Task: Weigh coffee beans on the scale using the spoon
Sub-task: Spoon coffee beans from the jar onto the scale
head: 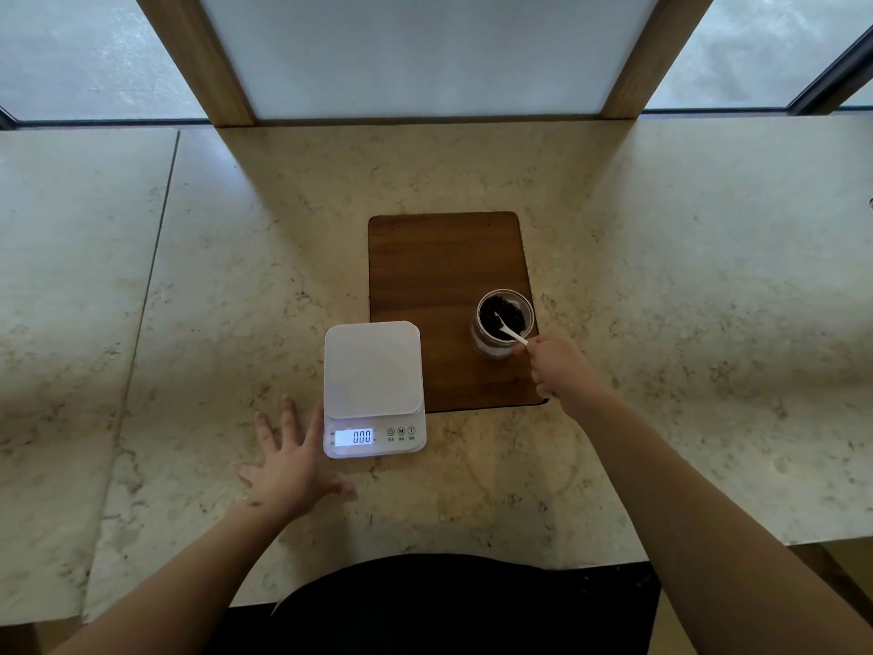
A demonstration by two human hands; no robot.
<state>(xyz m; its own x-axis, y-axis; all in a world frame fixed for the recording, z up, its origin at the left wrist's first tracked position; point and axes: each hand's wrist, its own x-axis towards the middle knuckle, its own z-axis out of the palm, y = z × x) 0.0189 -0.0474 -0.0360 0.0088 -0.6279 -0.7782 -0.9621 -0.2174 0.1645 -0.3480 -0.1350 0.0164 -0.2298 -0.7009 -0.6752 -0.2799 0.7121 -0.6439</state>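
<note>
A white digital scale (pixel 373 371) sits at the front left corner of a wooden board (pixel 439 262); its lit display reads 0.00 and its platform is bare. A clear glass jar (pixel 491 345) of dark coffee beans (pixel 500 312) stands on the board's right side. My right hand (pixel 560 366) holds the handle of a small white spoon (pixel 510 330), whose bowl is dipped into the beans. My left hand (pixel 293 460) lies flat on the counter with fingers spread, touching the scale's left edge.
The pale marble counter (pixel 661 276) stretches wide on both sides, with a seam on the left. Two wooden posts (pixel 198 59) and a frosted panel rise at the back edge. The counter's front edge is close to my body.
</note>
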